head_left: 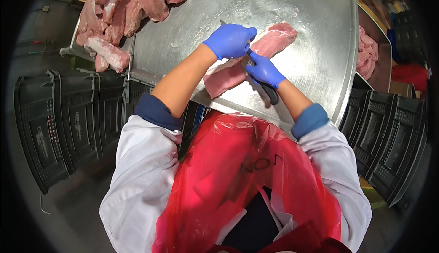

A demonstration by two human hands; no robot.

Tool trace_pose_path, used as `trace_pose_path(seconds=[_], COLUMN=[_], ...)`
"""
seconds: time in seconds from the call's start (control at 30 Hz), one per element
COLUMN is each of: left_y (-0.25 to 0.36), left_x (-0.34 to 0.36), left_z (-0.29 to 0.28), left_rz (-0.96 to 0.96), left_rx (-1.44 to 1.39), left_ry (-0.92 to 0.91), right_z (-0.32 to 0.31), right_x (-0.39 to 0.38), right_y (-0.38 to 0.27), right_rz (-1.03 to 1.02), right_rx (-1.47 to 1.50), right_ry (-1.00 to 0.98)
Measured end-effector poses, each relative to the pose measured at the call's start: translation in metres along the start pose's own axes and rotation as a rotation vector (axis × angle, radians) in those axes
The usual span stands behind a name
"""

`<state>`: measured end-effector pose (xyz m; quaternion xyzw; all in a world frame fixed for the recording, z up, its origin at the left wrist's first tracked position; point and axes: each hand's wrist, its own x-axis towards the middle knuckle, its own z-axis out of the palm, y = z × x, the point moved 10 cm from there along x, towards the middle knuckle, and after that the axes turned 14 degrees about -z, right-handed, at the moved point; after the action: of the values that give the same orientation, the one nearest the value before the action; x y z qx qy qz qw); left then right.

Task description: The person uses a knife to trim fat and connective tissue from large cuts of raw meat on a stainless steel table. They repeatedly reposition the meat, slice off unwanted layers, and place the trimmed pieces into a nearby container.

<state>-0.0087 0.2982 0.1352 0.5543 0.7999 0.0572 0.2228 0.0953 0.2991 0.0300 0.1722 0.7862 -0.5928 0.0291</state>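
Note:
A long pale-pink piece of meat [274,42] lies slantwise on the metal table [320,33] in front of me. My right hand [266,70], in a blue glove, is closed round a knife [273,96] with a black handle, over the near side of the meat. The blade runs away to the upper left and is mostly covered by my hands; a dark pointed tip shows beyond the left one. My left hand [230,42], also gloved in blue, is closed just above the meat's middle. What its fingers grip is hidden.
Several meat pieces [123,13] are heaped at the table's far left. To the right, a metal bin [382,56] holds pink meat trimmings [367,54]. Black plastic crates stand on the left [59,120] and right [384,134]. A red plastic apron [219,161] covers my front.

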Motion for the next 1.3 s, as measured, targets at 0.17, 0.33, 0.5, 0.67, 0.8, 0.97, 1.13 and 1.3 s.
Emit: trace_pose_path(seconds=[0.17, 0.33, 0.5, 0.67, 0.8, 0.97, 1.13, 1.3], left_y=[-0.025, 0.009, -0.032, -0.025, -0.071, -0.166, -0.321, -0.376], left_x=[-0.032, -0.068, -0.111, -0.182, -0.268, -0.436, -0.525, -0.405], left_z=[-0.043, -0.066, -0.11, -0.14, -0.203, -0.202, -0.039, 0.05], left_rz=[0.005, 0.101, -0.047, 0.038, -0.163, -0.66, -1.102, -1.052], left_rx=[-0.115, -0.181, -0.303, -0.365, -0.621, -0.679, -0.95, 0.006], left_ry=[0.198, 0.282, 0.41, 0.575, 0.877, 0.967, 0.62, 0.31], right_z=[0.032, 0.038, 0.059, 0.094, 0.148, 0.11, -0.13, -0.184], right_x=[-0.089, -0.038, -0.07, -0.028, 0.036, -0.012, 0.044, 0.016], right_y=[-0.008, -0.017, 0.013, -0.025, -0.074, -0.066, 0.009, 0.107], right_rz=[-0.007, -0.167, -0.39, -0.334, -0.448, -0.917, -0.077, 0.05], right_rx=[-0.078, -0.2, -0.079, -0.201, -0.161, -0.114, -0.094, -0.408], right_ry=[-0.252, -0.193, -0.237, -0.378, -0.408, -0.137, 0.433, 0.785])
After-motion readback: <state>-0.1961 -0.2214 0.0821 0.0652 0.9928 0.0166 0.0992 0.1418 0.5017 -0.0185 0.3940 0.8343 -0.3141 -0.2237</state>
